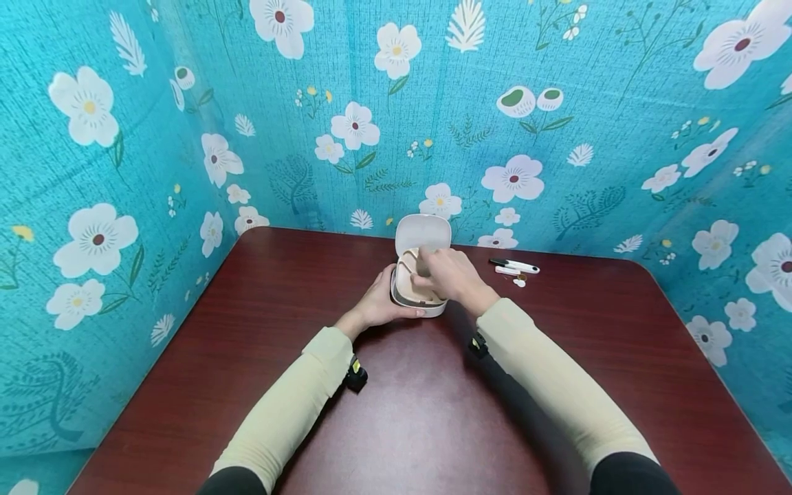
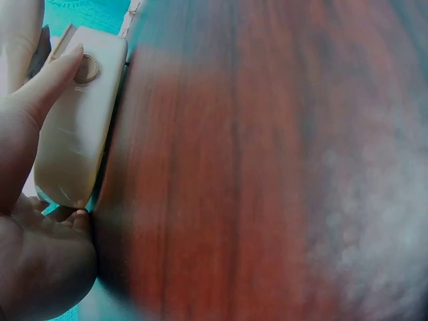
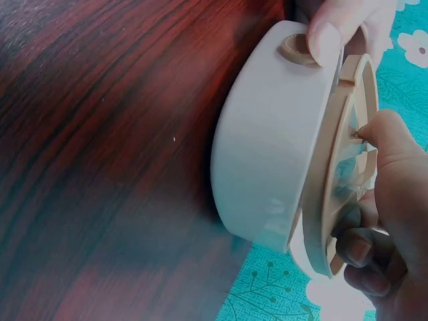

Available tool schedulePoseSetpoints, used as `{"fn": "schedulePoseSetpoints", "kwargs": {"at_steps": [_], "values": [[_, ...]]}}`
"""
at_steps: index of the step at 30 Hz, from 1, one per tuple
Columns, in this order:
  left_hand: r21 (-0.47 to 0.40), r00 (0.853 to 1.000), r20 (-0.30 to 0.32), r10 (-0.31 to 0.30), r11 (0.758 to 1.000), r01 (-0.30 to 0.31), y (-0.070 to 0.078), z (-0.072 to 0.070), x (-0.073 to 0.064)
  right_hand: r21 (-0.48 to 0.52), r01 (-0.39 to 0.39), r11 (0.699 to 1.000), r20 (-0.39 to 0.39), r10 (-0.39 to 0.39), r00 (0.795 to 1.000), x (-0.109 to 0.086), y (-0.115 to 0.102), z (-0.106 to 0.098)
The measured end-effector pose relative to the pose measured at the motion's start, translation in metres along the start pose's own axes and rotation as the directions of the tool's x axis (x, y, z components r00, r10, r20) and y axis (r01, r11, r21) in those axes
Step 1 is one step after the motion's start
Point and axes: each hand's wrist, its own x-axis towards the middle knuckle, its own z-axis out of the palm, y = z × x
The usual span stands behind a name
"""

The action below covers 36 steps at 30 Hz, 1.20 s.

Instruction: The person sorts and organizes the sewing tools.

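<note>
A small white box stands on the table with its hinged lid raised at the back. Inside it sits a beige divided tray, which the right wrist view shows tilted and partly out over the rim. My left hand grips the box from its left side, thumb along the front by a round beige button. With curled fingers and thumb, my right hand pinches the tray at its inner dividers. Part of the tray is hidden behind that hand.
On the dark red wooden table, right of the box, lie a black-and-white pen-shaped tool and several small items. Blue floral cloth hangs close behind the table's back edge and along both sides.
</note>
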Motion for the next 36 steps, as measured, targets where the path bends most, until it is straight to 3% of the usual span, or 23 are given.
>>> {"fn": "schedulePoseSetpoints", "kwargs": {"at_steps": [5, 36], "values": [[-0.006, 0.999, 0.006, -0.032, 0.999, 0.032, 0.001, 0.001, -0.001, -0.003, 0.023, 1.000, 0.015, -0.023, 1.000, 0.003, -0.003, 0.004], [-0.011, 0.999, 0.001, -0.032, 0.999, 0.032, 0.000, 0.001, 0.000, -0.023, 0.023, 0.999, 0.089, -0.021, 0.996, 0.002, -0.003, 0.018]]}}
